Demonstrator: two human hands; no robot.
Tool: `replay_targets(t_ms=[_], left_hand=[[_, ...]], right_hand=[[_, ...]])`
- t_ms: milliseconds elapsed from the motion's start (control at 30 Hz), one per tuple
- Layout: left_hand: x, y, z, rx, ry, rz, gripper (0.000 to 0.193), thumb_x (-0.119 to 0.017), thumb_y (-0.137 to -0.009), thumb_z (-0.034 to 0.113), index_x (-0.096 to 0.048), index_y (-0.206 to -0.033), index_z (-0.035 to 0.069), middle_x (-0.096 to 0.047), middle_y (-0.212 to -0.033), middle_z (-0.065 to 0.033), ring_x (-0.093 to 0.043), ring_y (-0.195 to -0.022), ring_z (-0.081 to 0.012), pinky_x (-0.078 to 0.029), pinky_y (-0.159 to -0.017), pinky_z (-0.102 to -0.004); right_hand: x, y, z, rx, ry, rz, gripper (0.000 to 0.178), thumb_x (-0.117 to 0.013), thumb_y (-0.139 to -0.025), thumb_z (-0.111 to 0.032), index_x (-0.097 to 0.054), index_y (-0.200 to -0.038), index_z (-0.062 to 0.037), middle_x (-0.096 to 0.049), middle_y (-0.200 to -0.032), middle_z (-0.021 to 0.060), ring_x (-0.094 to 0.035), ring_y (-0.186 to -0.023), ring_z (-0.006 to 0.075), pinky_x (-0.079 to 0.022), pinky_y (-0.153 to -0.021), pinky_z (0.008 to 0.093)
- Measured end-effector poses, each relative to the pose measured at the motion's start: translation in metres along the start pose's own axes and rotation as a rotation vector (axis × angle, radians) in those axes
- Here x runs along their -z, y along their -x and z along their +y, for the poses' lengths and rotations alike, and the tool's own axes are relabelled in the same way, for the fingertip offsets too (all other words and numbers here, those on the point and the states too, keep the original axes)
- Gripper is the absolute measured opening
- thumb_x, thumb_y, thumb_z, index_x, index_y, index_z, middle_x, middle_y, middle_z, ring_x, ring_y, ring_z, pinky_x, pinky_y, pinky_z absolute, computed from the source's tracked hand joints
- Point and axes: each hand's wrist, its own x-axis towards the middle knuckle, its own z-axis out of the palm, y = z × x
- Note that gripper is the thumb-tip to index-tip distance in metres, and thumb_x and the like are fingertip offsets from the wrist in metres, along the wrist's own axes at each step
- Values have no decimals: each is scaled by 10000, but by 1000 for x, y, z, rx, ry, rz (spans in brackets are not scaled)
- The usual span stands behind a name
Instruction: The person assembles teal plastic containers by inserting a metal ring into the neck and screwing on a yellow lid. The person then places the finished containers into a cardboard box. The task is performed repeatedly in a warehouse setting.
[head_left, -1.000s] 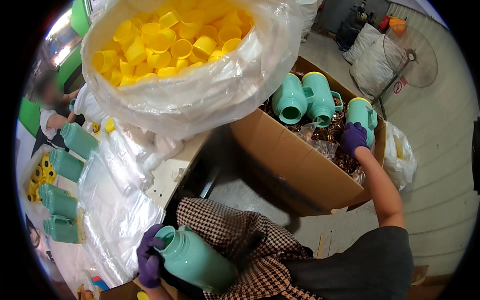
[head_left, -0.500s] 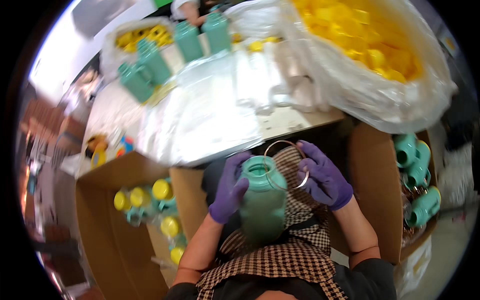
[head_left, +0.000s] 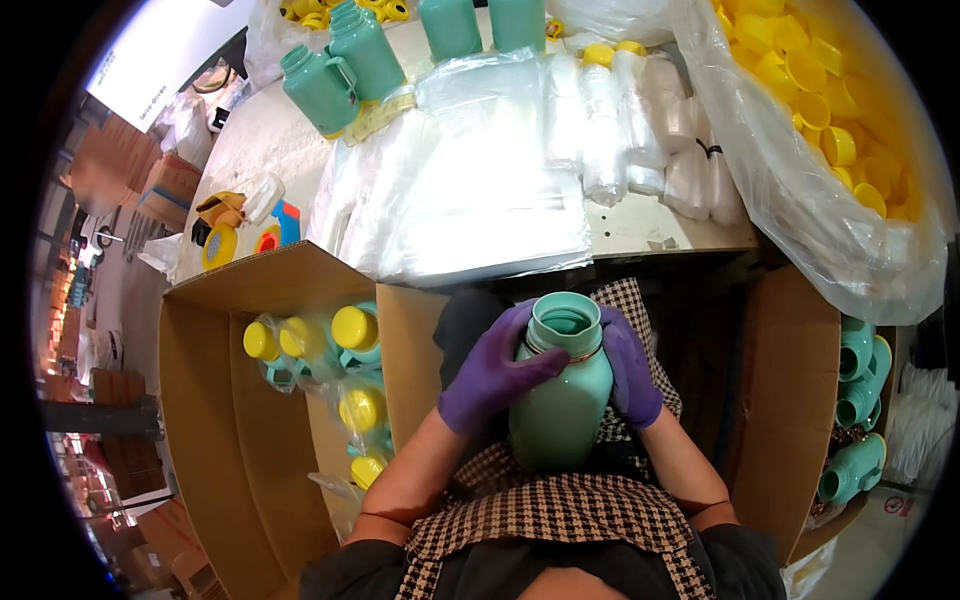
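Between my two purple-gloved hands, a green flask body (head_left: 562,415) with an uncapped threaded neck stands upright over my lap. My left hand (head_left: 500,365) wraps its left side, with the thumb laid across the front just below the neck. On the far right side, my right hand (head_left: 630,368) curls round the shoulder, its fingertips partly hidden behind the flask. A thin copper-coloured metal ring (head_left: 585,356) now sits around the base of the neck, partly covered by my left thumb.
An open carton (head_left: 240,450) at left holds bagged yellow-capped flasks (head_left: 360,410). More green flasks (head_left: 855,470) lie in a carton at right. On the table are clear plastic bags (head_left: 470,190), standing flasks (head_left: 365,50) and a large bag of yellow cups (head_left: 840,145).
The copper-coloured ring went from my right hand, beside the flask, onto the flask's neck. My right hand moved left and now grips the flask too. The view has shifted.
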Motion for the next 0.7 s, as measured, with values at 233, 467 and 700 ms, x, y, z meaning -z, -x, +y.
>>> replay_targets(t_ms=[233,467,700], left_hand=[[1,-4,-75,-299,156,89,630,-621,-925,353,-462,-1429,11,-527,-1395,-186,-500,-1293,-260,-363,-1114,-398],[17,-6,-91,-758,-221,-212,597,-572,-940,321,-397,-1455,75,-218,-1556,-316,-292,-1413,-466,-245,-1147,-578],[20,2,-85,-770,-248,-259,553,-612,-909,184,-417,-1425,136,-258,-1519,-300,-320,-1389,-454,-280,-1129,-579]], right_hand=[[-3,-6,15,137,111,73,444,-422,-1038,-337,-533,-1284,15,-561,-1300,153,-554,-1153,206,-428,-1014,350],[36,7,42,432,365,-206,416,-540,-889,-218,-527,-1285,-91,-395,-1454,253,-398,-1329,414,-314,-1116,518],[42,9,-5,329,565,-427,483,-663,-749,-162,-644,-1231,-161,-330,-1516,230,-348,-1383,433,-282,-1156,515]])
